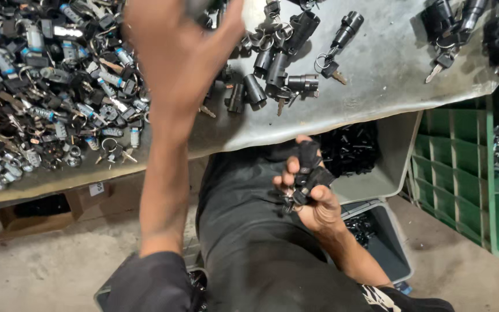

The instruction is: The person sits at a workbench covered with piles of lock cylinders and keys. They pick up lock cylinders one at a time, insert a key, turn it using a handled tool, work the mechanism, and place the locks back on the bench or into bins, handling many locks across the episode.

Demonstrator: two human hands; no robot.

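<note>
Right hand [313, 193] gripping black lock cylinders [309, 170], left hand [177, 49] over table [376, 75]

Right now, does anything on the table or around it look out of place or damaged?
Nothing looks damaged. The table holds a big loose heap of keys and scattered black lock cylinders, unsorted. The right hand grips several black locks; the left hand reaches over the heap.

L hand [183, 49] reaches over the grey worktop [376, 75] by a heap of keys [47, 92]; R hand [313, 193] clutches black lock cylinders [310, 170] w/ keys above lap.
</note>
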